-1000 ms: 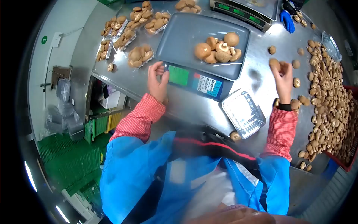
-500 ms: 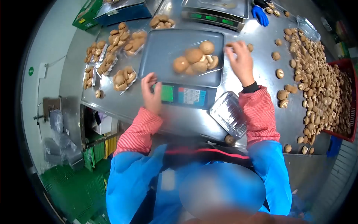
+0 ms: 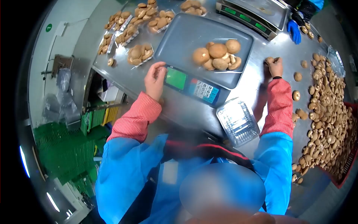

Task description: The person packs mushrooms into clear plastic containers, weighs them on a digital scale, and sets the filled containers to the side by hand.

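Several brown mushrooms (image 3: 218, 50) lie in a clear tray on the grey pan (image 3: 175, 41) of a scale. My left hand (image 3: 154, 79) is at the left end of the scale's display (image 3: 176, 77), with curled fingers, thumb apart, and nothing visible between them. To the right of the pan, my right hand (image 3: 275, 66) is closed on a mushroom (image 3: 270, 59) low over the steel table. An empty clear tray (image 3: 238, 121) lies tilted below the scale's keypad (image 3: 204, 91).
Packed trays of mushrooms (image 3: 140, 55) stand at the upper left. A large heap of loose mushrooms (image 3: 326, 112) covers the right side, beside a red crate (image 3: 341, 175). A second scale (image 3: 248, 18) and a blue glove (image 3: 294, 31) are at the back.
A mushroom has been added on top of those in the tray on the scale. My right hand went to the pan's edge, then back right, and now holds a mushroom. My left hand stayed near the display.
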`<state>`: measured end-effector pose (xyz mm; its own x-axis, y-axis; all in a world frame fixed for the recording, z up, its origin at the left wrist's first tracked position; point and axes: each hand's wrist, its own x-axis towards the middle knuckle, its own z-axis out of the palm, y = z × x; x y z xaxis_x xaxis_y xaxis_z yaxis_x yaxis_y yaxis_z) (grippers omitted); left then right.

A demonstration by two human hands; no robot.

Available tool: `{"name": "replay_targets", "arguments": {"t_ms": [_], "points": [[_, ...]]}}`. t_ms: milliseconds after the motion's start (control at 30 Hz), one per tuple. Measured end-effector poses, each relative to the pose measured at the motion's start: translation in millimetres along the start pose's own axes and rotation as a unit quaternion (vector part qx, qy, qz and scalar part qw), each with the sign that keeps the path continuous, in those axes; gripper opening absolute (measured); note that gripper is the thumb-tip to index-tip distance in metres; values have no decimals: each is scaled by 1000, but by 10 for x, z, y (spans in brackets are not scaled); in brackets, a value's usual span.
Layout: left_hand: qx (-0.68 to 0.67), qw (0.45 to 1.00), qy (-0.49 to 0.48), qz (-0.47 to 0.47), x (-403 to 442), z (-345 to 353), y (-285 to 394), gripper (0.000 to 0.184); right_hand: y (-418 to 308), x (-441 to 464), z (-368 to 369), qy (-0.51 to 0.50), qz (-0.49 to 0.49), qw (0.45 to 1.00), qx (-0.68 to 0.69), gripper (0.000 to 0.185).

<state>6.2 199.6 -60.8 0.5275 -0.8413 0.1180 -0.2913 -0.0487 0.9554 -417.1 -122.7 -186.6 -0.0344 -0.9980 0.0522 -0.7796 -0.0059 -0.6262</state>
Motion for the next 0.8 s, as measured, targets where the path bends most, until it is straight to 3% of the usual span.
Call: {"name": "replay_targets", "arguments": {"t_ms": [133, 200, 300, 367, 433, 567, 667, 767, 800], "points": [[-53, 997, -15, -44, 94, 135, 202, 14, -329, -335, -158, -1, 25, 986, 163, 42], [15, 999, -31, 2, 162, 209, 260, 12, -617, -568, -405, 5, 29, 972, 232, 39], [125, 988, -75, 57, 310, 305, 316, 18, -1091, -960, -753, 43, -83, 962, 257, 39], [215, 965, -110, 100, 423, 387, 293, 24, -1534, -1298, -890, -14, -137, 948, 287, 40], [240, 956, -152, 72, 467, 488, 303, 31, -1977, -1659, -906, -82, -186, 945, 256, 40], [236, 952, -194, -23, 456, 650, 408, 30, -2580, -2048, -492, -3, -375, 923, 83, 45], [235, 953, -192, -26, 433, 676, 432, 26, -2727, -2154, -156, -46, -377, 924, 26, 39], [247, 949, -196, -10, 442, 640, 476, 27, -2816, -2240, -332, -78, -340, 930, 114, 35], [244, 949, -198, 1, 447, 644, 417, 28, -2805, -2230, -370, -46, -376, 918, 115, 29]]}}
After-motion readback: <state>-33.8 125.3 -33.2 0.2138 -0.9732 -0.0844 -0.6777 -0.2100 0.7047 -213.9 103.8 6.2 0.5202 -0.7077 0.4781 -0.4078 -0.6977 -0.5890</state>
